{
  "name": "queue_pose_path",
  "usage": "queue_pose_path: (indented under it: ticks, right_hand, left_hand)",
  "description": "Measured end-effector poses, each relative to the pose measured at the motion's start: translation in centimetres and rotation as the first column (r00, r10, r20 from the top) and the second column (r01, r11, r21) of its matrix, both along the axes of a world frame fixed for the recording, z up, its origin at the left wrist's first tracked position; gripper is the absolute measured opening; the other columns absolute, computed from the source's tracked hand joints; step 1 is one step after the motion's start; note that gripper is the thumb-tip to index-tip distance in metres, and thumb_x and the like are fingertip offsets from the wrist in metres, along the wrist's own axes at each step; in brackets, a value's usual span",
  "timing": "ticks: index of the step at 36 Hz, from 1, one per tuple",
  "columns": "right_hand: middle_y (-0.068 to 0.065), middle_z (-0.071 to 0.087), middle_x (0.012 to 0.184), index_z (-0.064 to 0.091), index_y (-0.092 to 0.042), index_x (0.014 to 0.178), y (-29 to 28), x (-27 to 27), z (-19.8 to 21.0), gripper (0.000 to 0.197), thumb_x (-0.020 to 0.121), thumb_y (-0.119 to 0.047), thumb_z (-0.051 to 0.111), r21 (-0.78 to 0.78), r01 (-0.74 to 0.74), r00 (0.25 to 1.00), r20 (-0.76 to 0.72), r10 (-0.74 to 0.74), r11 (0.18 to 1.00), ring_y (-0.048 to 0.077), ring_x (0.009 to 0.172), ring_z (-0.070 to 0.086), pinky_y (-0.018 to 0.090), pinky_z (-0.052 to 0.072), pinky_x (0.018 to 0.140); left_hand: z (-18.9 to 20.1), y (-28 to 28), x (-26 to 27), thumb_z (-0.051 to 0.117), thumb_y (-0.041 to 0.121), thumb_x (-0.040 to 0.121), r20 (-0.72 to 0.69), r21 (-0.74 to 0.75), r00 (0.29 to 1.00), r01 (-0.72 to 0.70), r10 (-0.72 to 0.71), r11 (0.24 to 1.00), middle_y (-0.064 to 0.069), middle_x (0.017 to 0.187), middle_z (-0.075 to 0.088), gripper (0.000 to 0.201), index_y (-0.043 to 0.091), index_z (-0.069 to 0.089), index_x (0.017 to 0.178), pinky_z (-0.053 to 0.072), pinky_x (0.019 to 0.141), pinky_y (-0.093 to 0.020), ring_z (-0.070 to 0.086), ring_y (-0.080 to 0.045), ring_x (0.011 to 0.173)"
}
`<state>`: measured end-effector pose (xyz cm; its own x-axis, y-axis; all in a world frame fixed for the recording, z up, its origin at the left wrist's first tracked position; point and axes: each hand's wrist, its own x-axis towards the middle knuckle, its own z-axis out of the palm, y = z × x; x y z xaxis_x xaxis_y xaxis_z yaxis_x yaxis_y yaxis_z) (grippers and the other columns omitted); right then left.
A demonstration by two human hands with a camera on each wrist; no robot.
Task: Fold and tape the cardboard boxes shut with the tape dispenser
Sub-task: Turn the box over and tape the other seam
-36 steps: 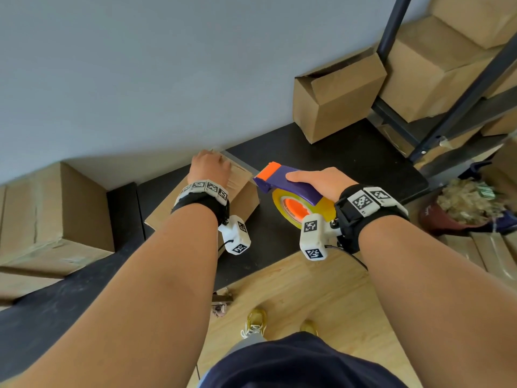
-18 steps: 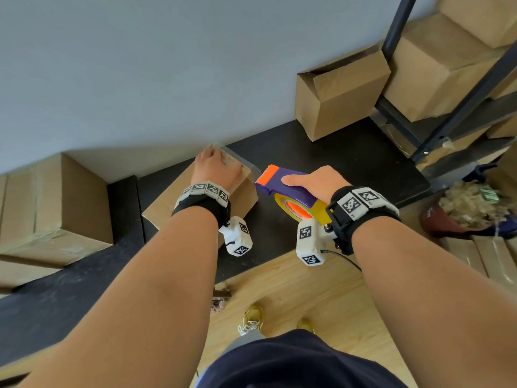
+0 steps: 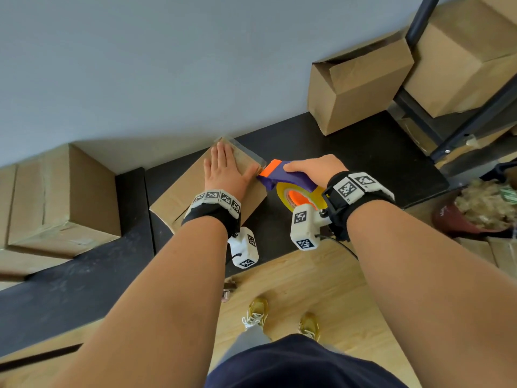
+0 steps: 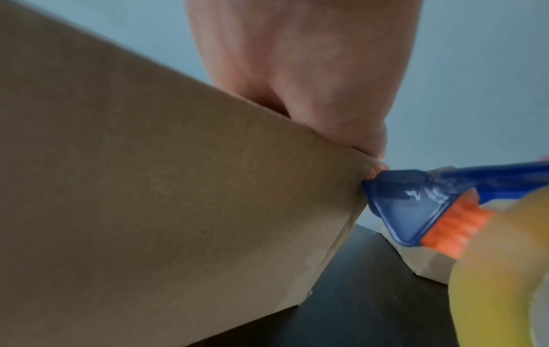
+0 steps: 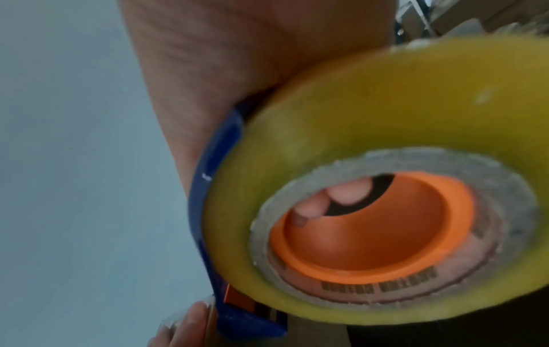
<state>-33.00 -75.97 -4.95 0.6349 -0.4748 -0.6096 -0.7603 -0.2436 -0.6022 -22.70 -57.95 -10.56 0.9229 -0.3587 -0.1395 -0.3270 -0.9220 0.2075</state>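
A black desk [image 3: 349, 152] stands against the grey wall. The closed cardboard box [image 3: 179, 196] rests on it (near its left end); an open-flapped box [image 3: 361, 88] sits farther right of that box, well apart

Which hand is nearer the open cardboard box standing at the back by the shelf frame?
Right. The right hand grips the purple tape dispenser below the open cardboard box; the left hand lies farther left.

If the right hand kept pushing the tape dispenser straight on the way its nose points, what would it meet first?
Most likely the left hand: the tape dispenser in the right hand already has its nose at that thumb, on the cardboard box edge.
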Motion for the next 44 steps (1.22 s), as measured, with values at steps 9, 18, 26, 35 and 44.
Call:
queue_pose_path:
  ticks: [9, 18, 26, 35, 44]
  right_hand:
    - [0.014, 0.070, 0.112, 0.065, -0.020, 0.104, -0.7, -0.1, 1.0, 0.034, 0.091, -0.050, 0.057, 0.206, -0.143, 0.989, -0.013, 0.149, 0.968, 0.032, 0.106, 0.065, 0.045, 0.047, 0.102]
    - [0.009, 0.067, 0.111, 0.064, -0.018, 0.107, -2.2, -1.0, -1.0, 0.041, 0.083, -0.052, 0.066, 0.081, -0.050, 0.994, -0.090, 0.057, 0.996, 0.028, 0.103, 0.064, 0.039, 0.049, 0.097]
    - [0.011, 0.060, 0.120, 0.055, -0.008, 0.128, -2.3, -1.1, -3.6, 0.062, 0.083, -0.049, 0.068, -0.017, 0.108, 0.993, -0.048, -0.108, 0.994, 0.025, 0.097, 0.057, 0.032, 0.041, 0.078]
    - [0.002, 0.055, 0.083, 0.051, -0.013, 0.123, -0.2, 0.1, -6.2, 0.041, 0.090, -0.034, 0.060, -0.283, -0.201, 0.979, -0.090, 0.183, 0.938, 0.025, 0.086, 0.055, 0.033, 0.041, 0.071]
    - [0.005, 0.059, 0.073, 0.055, -0.012, 0.101, 1.9, -0.1, -8.6, 0.035, 0.085, -0.038, 0.071, -0.369, -0.313, 0.948, -0.179, 0.264, 0.875, 0.022, 0.063, 0.057, 0.030, 0.045, 0.054]
  left_hand:
    - [-0.2, -0.1, 0.1, 0.025, 0.069, 0.092, -0.006, 0.013, 1.000, -0.002, 0.003, 1.000, -0.004, 0.161, -0.010, 0.089, 0.012, -0.005, 0.154, -0.006, 0.120, -0.040, -0.010, -0.020, 0.148]
    - [0.0, 0.2, -0.6, 0.034, 0.083, 0.077, -0.009, 0.014, 1.000, 0.017, -0.017, 1.000, -0.004, 0.161, -0.013, 0.112, 0.013, -0.009, 0.153, -0.008, 0.119, -0.041, -0.014, -0.022, 0.147]
    - [0.0, -0.3, -1.3, 0.037, 0.070, 0.085, 0.048, 0.026, 0.999, -0.011, 0.010, 1.000, -0.006, 0.161, -0.013, 0.101, 0.010, -0.008, 0.153, -0.007, 0.120, -0.042, -0.014, -0.022, 0.147]
    - [0.0, -0.1, -2.3, 0.049, 0.057, 0.087, 0.192, -0.066, 0.980, 0.074, -0.061, 0.995, -0.005, 0.160, 0.011, 0.088, 0.012, 0.012, 0.153, 0.005, 0.121, -0.040, 0.006, -0.023, 0.148]
    - [0.8, 0.2, -3.6, 0.052, 0.047, 0.091, 0.283, -0.106, 0.954, 0.128, -0.094, 0.986, -0.002, 0.138, 0.044, 0.057, 0.014, 0.045, 0.137, 0.040, 0.100, -0.035, 0.040, -0.022, 0.125]
